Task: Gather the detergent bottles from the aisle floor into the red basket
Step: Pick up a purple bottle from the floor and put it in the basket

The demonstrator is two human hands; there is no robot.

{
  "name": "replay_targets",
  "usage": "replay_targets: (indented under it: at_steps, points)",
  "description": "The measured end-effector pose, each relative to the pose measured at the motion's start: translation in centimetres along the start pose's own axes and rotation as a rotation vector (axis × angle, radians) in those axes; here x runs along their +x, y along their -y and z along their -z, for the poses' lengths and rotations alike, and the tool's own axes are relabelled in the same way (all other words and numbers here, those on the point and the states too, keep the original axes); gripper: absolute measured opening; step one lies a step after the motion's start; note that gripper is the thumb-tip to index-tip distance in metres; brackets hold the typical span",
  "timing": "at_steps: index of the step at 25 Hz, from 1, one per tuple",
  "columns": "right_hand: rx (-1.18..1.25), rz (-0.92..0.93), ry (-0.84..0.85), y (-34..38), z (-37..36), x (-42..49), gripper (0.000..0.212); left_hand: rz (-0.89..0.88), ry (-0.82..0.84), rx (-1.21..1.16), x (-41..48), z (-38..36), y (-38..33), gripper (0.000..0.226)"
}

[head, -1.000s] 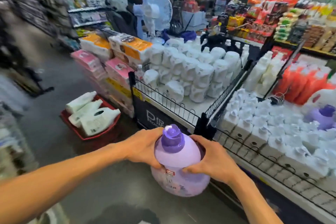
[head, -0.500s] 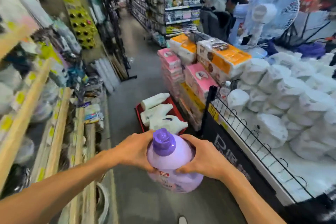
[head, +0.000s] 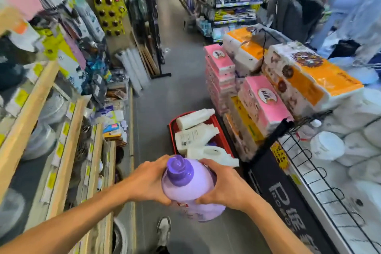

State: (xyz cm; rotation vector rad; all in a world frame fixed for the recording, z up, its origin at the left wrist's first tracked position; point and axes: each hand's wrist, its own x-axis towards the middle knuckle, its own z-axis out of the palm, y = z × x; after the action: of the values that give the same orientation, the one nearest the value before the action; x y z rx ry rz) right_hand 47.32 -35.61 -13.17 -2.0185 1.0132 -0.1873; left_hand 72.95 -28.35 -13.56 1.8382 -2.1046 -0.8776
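Observation:
I hold a big lilac detergent bottle (head: 189, 192) with a purple cap upright in front of me. My left hand (head: 149, 181) grips its left shoulder and my right hand (head: 224, 184) grips its right shoulder. Just beyond it on the grey floor stands the red basket (head: 172, 128), with three white detergent bottles (head: 194, 136) lying on their sides in it. The near part of the basket is hidden behind the lilac bottle and my right hand.
Stacked pink and orange tissue packs (head: 261, 97) and a wire-fronted bin of white pouches (head: 338, 150) line the right. Wooden shelves (head: 61, 150) with goods run along the left. My shoe (head: 164, 230) is on the aisle floor. People (head: 305, 6) stand at the back right.
My view has swung left along the aisle. The red basket now lies straight ahead and closer. Both hands kept their grip on the lilac bottle.

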Motion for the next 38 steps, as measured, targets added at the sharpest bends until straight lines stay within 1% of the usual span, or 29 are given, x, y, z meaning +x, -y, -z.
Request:
replay_targets:
  at_steps: [3, 6, 10, 12, 14, 16, 17, 18, 20, 22, 26, 28, 32, 34, 36, 38]
  points:
    - [0.021, -0.096, 0.001, 0.7, -1.0, 6.1, 0.096, -0.036, 0.094, 0.016, 4.8, 3.4, 5.3, 0.099]
    - [0.087, -0.171, -0.058, 0.7, -1.5, 10.8, 0.094, -0.113, 0.165, 0.077, 10.0, 6.7, 8.9, 0.101]
    - [0.130, -0.244, -0.134, -0.1, -0.9, 15.2, 0.081, -0.191, 0.241, 0.161, 16.0, 9.5, 11.5, 0.098]
    - [0.179, -0.286, -0.171, -1.0, -0.1, 17.2, 0.081, -0.222, 0.263, 0.199, 19.7, 10.5, 12.1, 0.100]
    - [0.252, -0.315, -0.192, -2.4, 0.3, 19.0, 0.082, -0.236, 0.280, 0.258, 22.8, 10.9, 12.2, 0.097]
    - [0.301, -0.328, -0.184, -3.7, 0.9, 20.8, 0.093, -0.228, 0.308, 0.294, 25.1, 10.9, 12.3, 0.095]
    - [0.316, -0.329, -0.194, -4.3, 1.1, 21.6, 0.098, -0.229, 0.348, 0.295, 26.4, 10.7, 12.6, 0.095]
    - [0.325, -0.328, -0.204, -5.1, 1.1, 22.3, 0.097, -0.222, 0.378, 0.298, 27.7, 10.3, 13.1, 0.094]
    - [0.356, -0.345, -0.217, -6.7, 1.3, 23.6, 0.088, -0.205, 0.395, 0.332, 30.6, 9.8, 13.7, 0.093]
    - [0.383, -0.375, -0.243, -8.3, 1.4, 24.1, 0.083, -0.231, 0.463, 0.338, 32.7, 8.8, 13.5, 0.095]
    - [0.411, -0.470, -0.243, -10.9, 1.5, 26.0, 0.084, -0.249, 0.604, 0.321, 37.7, 7.3, 14.1, 0.094]
    - [0.470, -0.524, -0.309, -12.3, 0.4, 28.0, 0.084, -0.336, 0.676, 0.366, 42.4, 7.0, 14.8, 0.097]
    - [0.687, -0.696, -0.548, -14.3, -4.6, 32.6, 0.088, -0.631, 0.885, 0.503, 51.4, 5.1, 16.2, 0.090]
    - [0.812, -0.788, -0.657, -14.8, -6.6, 35.6, 0.086, -0.792, 0.984, 0.591, 55.8, 3.3, 17.3, 0.091]
    - [0.939, -0.840, -0.823, -16.0, -7.7, 39.2, 0.086, -0.951, 1.048, 0.700, 60.7, 0.8, 17.7, 0.092]
    - [1.031, -0.915, -1.010, -18.4, -9.3, 42.3, 0.094, -1.074, 1.115, 0.769, 65.1, -2.8, 16.9, 0.092]
